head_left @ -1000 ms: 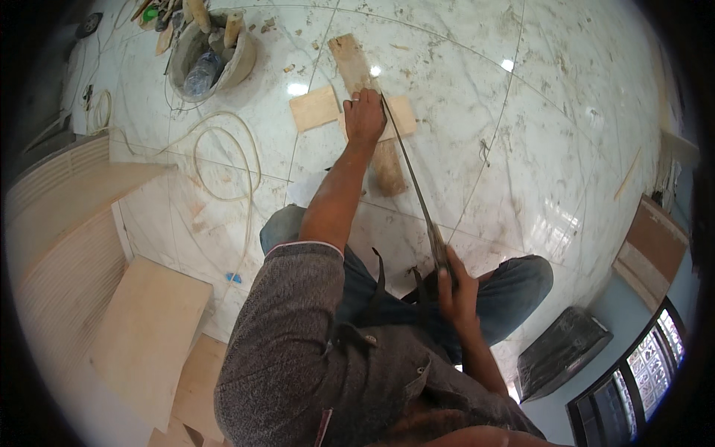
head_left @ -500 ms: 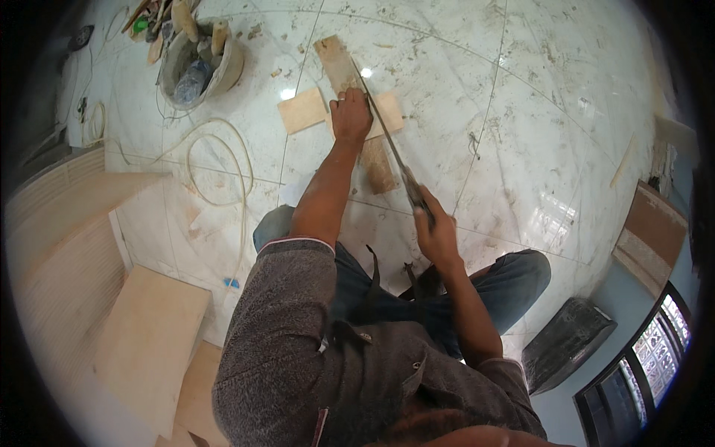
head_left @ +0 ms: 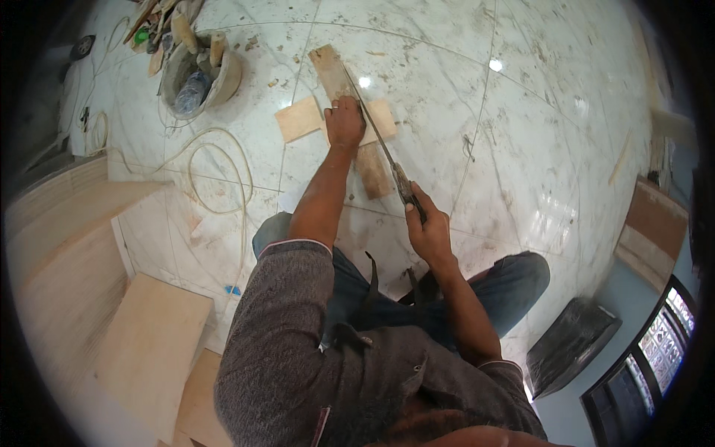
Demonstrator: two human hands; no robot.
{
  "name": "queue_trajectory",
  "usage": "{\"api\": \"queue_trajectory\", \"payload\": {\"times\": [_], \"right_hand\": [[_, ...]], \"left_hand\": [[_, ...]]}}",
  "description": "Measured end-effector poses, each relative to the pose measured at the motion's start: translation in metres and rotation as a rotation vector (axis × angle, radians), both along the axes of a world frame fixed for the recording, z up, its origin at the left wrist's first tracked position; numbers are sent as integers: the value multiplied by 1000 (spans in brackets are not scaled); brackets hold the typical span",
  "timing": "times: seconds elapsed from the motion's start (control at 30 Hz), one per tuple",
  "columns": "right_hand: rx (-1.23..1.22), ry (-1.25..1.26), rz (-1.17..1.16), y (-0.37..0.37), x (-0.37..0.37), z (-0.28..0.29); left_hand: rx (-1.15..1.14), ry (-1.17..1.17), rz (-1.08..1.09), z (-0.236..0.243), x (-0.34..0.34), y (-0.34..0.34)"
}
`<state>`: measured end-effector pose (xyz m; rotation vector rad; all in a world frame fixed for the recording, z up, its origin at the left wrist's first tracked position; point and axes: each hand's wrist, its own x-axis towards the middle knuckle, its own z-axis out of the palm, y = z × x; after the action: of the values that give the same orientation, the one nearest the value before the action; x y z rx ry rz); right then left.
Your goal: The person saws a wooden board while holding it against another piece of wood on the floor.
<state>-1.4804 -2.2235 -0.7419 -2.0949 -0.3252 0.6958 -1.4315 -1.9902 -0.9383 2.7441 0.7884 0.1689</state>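
Note:
My left hand (head_left: 345,123) is closed over a light flat wooden piece (head_left: 298,119), pressing it down. That piece lies crosswise over a longer, worn brown board (head_left: 375,175) on the floor; its other part shows right of the hand. In my right hand (head_left: 430,229) is the dark handle of a handsaw (head_left: 381,138). The narrow-looking blade slants up and left past my left hand, edge-on across the light piece. I cannot make out how deep its teeth sit in the wood.
A bucket (head_left: 231,86) with tools and a plastic bottle stands at far left, near a coiled pale hose or cable (head_left: 249,175). Wooden panels (head_left: 160,320) lie at left. A black wrapped object (head_left: 570,346) leans at right. Dust and scraps litter the tiled floor (head_left: 536,156).
My right hand and the saw have moved slightly forward, away from me. My left hand stays on the wood. The whole view has shifted a little.

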Motion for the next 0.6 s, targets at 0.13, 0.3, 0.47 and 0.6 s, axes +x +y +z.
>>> {"api": "queue_trajectory", "payload": {"times": [0.13, 0.3, 0.47, 0.6], "right_hand": [[26, -8, -78, -27, -15, 31], [-28, 141, -128, -57, -25, 73], [71, -78, -66, -83, -45, 31], [-64, 70, -72, -76, -47, 29]], "left_hand": [[43, -56, -3, 0, 6, 1], [56, -20, 7, 0, -10, 8], [104, -168, -47, 3, -5, -2], [52, -110, -29, 7, -5, 3]]}}
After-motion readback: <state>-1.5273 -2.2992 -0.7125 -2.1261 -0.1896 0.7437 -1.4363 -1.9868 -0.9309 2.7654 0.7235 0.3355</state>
